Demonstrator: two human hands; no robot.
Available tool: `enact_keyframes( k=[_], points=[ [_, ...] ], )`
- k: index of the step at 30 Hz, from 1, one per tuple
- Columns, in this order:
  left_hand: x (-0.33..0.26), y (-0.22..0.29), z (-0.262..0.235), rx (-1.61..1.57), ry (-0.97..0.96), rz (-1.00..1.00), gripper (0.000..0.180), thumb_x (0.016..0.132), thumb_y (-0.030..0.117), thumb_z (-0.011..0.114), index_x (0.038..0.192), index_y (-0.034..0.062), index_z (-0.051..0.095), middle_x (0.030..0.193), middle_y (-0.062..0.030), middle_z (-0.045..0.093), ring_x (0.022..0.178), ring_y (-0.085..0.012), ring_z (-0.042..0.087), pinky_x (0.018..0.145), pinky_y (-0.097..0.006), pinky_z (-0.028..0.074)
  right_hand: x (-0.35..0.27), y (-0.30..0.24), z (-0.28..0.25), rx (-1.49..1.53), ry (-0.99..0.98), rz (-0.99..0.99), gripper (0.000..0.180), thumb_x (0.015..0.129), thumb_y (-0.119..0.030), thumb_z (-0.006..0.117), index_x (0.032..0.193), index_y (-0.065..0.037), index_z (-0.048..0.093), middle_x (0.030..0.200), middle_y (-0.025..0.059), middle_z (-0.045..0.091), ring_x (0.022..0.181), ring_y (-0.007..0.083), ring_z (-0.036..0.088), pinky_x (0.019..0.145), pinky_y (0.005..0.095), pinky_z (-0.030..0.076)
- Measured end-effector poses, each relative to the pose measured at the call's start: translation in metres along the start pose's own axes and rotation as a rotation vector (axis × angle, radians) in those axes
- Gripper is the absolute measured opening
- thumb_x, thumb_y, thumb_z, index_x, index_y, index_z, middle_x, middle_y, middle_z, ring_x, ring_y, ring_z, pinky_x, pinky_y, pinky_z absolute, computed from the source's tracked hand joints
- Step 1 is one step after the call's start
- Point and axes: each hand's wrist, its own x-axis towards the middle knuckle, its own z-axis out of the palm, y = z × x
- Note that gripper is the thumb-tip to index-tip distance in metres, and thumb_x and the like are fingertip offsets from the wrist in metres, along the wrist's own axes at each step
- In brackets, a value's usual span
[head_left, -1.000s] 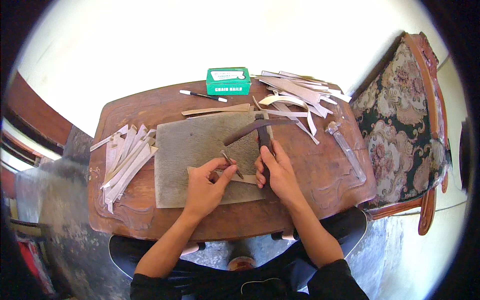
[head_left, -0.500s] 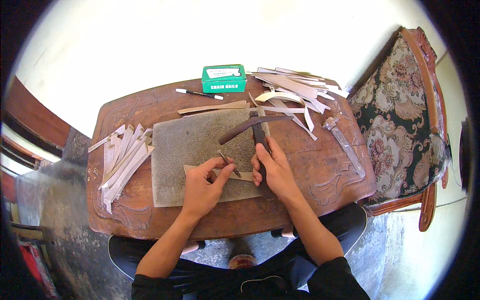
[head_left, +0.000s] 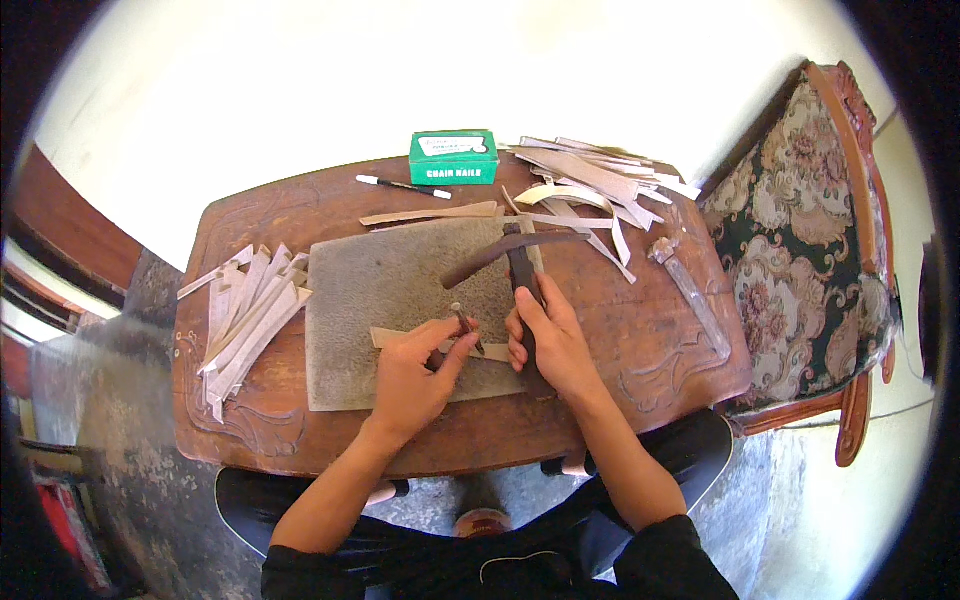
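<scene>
My left hand [head_left: 418, 368] pinches a short metal punch [head_left: 461, 318] between thumb and fingers. The punch leans slightly, its lower end on or just above a narrow tan strip [head_left: 492, 352], perhaps leather; contact is hard to tell. That strip lies across a grey textured slab [head_left: 365, 275], partly hidden beneath both hands. In my right hand [head_left: 552, 338] is a hammer [head_left: 486, 260], gripped by its dark handle. The long, slightly curved hammer head is up and to the right of the punch, apart from it.
Cut strips [head_left: 255, 320] are heaped on the wooden table [head_left: 340, 440] at left, more strips [head_left: 590, 175] at back right. A green box [head_left: 453, 160], a marker [head_left: 403, 187] and a lone strip [head_left: 430, 215] lie behind. A tool [head_left: 695, 300] lies right, near an upholstered chair [head_left: 800, 240].
The punch in my left hand has tipped a little closer to upright. My right hand still holds the hammer in nearly the same place. The whole view has shifted slightly.
</scene>
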Motion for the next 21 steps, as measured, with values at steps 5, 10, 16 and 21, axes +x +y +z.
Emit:
enact_keyframes(
  k=[5, 10, 16, 21],
  points=[
    [-0.002, 0.002, 0.003, 0.045, 0.020, 0.115, 0.017, 0.090, 0.009, 0.074, 0.105, 0.0003, 0.072, 0.092, -0.0122, 0.074, 0.063, -0.0175, 0.065, 0.057, -0.030, 0.049, -0.002, -0.003, 0.003, 0.003, 0.019, 0.034, 0.039, 0.108, -0.028, 0.051, 0.136, -0.001, 0.043, 0.075, 0.0033, 0.052, 0.053, 0.0113, 0.050, 0.048, 0.0287, 0.043],
    [-0.003, 0.003, 0.009, 0.107, 0.025, 0.208, 0.015, 0.089, 0.004, 0.075, 0.103, -0.0008, 0.071, 0.095, -0.0140, 0.074, 0.075, -0.0250, 0.072, 0.062, -0.032, 0.054, -0.001, -0.007, -0.005, -0.005, 0.009, 0.020, 0.040, 0.108, -0.026, 0.052, 0.139, -0.002, 0.043, 0.074, 0.0024, 0.051, 0.053, 0.0105, 0.048, 0.048, 0.0281, 0.043],
    [-0.004, 0.000, 0.007, 0.054, 0.015, 0.184, 0.015, 0.088, 0.003, 0.074, 0.103, -0.0004, 0.071, 0.096, -0.0129, 0.074, 0.070, -0.0221, 0.070, 0.058, -0.030, 0.052, -0.032, -0.074, -0.003, -0.569, 0.059, -0.204, 0.039, 0.105, -0.023, 0.058, 0.136, -0.002, 0.049, 0.076, 0.0069, 0.058, 0.059, 0.0163, 0.058, 0.053, 0.0323, 0.046],
    [-0.004, 0.001, 0.008, 0.037, 0.018, 0.212, 0.016, 0.089, 0.003, 0.074, 0.103, -0.0011, 0.071, 0.095, -0.0121, 0.074, 0.066, -0.0199, 0.068, 0.056, -0.030, 0.051, -0.066, -0.133, 0.009, -1.018, -0.047, -0.416, 0.042, 0.101, -0.017, 0.062, 0.138, -0.004, 0.049, 0.089, 0.0224, 0.066, 0.080, 0.0431, 0.067, 0.069, 0.0465, 0.051]
  ],
)
